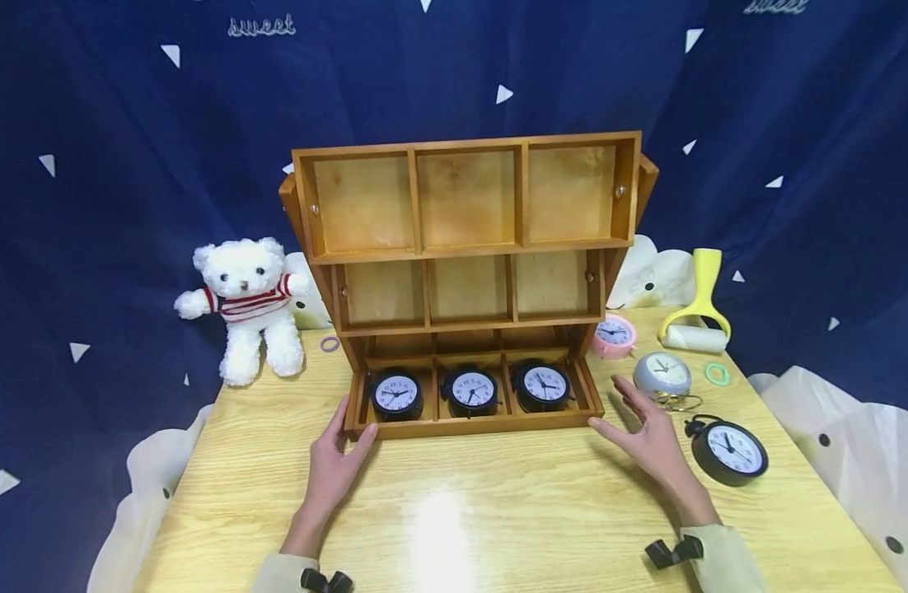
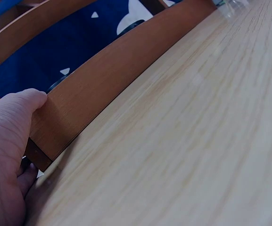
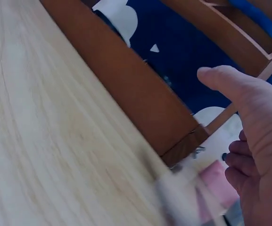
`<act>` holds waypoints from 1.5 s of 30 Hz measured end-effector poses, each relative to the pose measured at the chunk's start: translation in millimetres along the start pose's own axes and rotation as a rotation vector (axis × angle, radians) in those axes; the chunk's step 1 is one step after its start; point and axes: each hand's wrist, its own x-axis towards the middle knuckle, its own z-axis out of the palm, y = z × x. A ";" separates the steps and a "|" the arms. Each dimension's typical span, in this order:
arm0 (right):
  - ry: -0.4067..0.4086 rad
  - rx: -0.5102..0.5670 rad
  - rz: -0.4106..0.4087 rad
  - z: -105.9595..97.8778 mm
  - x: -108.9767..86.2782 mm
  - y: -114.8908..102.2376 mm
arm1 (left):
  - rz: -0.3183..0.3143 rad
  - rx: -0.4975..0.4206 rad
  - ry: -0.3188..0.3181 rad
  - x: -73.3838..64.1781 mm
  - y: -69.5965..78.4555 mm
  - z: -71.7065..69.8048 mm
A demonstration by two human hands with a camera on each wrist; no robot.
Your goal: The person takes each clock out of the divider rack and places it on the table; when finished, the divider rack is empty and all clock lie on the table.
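Observation:
A tiered wooden shelf [image 1: 469,249] stands on the table, each tier split into three compartments. In its bottom tier sit three black alarm clocks, the left one [image 1: 396,394], the middle one [image 1: 472,390] and the right one [image 1: 544,385], faces up. My left hand [image 1: 334,463] grips the shelf's front left corner, thumb over the front board [image 2: 93,80] and fingers along the side. At the front right corner, my right hand [image 1: 650,445] is spread, its thumb lifted off the wood in the right wrist view. The upper two tiers hold nothing.
Right of the shelf are a pink clock [image 1: 614,336], a grey clock [image 1: 662,375], a tilted black alarm clock [image 1: 729,450], a yellow-handled lint roller [image 1: 695,338] and a green ring [image 1: 717,374]. A white teddy bear [image 1: 246,309] sits at the left, near a purple ring [image 1: 329,343].

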 end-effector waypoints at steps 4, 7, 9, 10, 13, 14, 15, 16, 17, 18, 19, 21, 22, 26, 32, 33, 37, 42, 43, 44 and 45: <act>-0.060 0.150 0.008 10.5 11.3 9.3 | -0.003 -0.010 -0.002 0.5 0.1 0.1; -0.073 0.205 0.021 18.9 17.9 15.9 | -0.004 -0.009 -0.007 0.8 -0.2 0.0; -0.076 0.219 0.036 23.9 20.8 19.1 | -0.003 -0.010 -0.012 0.6 0.1 -0.1; -0.082 0.227 0.045 26.0 21.6 20.4 | -0.003 -0.008 -0.014 0.4 0.0 -0.3; -0.088 0.236 0.062 30.9 22.2 21.7 | -0.004 -0.002 -0.016 0.0 0.6 -0.6; -0.088 0.235 0.066 31.9 21.9 21.4 | -0.002 0.003 -0.014 0.1 0.7 -0.7; -0.088 0.235 0.068 32.8 21.6 21.2 | -0.001 0.009 -0.012 0.4 0.5 -0.9; -0.087 0.234 0.070 32.8 20.8 20.3 | 0.000 0.010 -0.010 0.5 0.6 -0.7; -0.083 0.230 0.072 32.5 20.0 19.2 | 0.002 0.010 -0.007 0.7 0.8 -0.5; -0.079 0.227 0.072 32.2 19.4 18.4 | 0.005 0.012 -0.006 1.2 0.3 -0.4; -0.074 0.225 0.075 31.9 18.8 17.9 | 0.006 0.006 -0.005 1.6 0.3 -0.2; -0.064 0.232 0.079 31.8 18.1 17.8 | 0.011 -0.003 -0.007 2.2 -0.1 -0.1; -0.061 0.239 0.081 31.6 17.9 17.6 | 0.012 -0.009 -0.007 2.4 0.1 0.1; -0.055 0.270 0.096 32.7 17.5 18.5 | 0.018 -0.022 -0.006 2.5 0.0 0.4; -0.041 0.308 0.109 35.3 16.6 18.7 | 0.017 -0.038 -0.008 2.0 -2.1 -0.5; -0.040 0.304 0.111 35.7 16.5 18.8 | 0.015 -0.040 -0.008 1.8 -2.7 -0.8; -0.042 0.280 0.108 37.0 16.1 19.8 | 0.007 -0.042 0.002 0.0 -3.3 -1.9; -0.019 0.262 0.100 35.4 15.9 18.1 | 0.000 -0.028 0.000 -0.3 -2.8 -1.0; -0.015 0.258 0.098 34.8 15.9 17.6 | 0.003 -0.028 -0.003 0.3 -2.7 -0.6; -0.011 0.254 0.097 34.2 15.8 17.2 | 0.006 -0.025 -0.003 0.9 -2.3 -0.3; -0.009 0.252 0.094 33.7 15.7 17.0 | 0.009 -0.027 -0.003 1.7 -1.7 0.0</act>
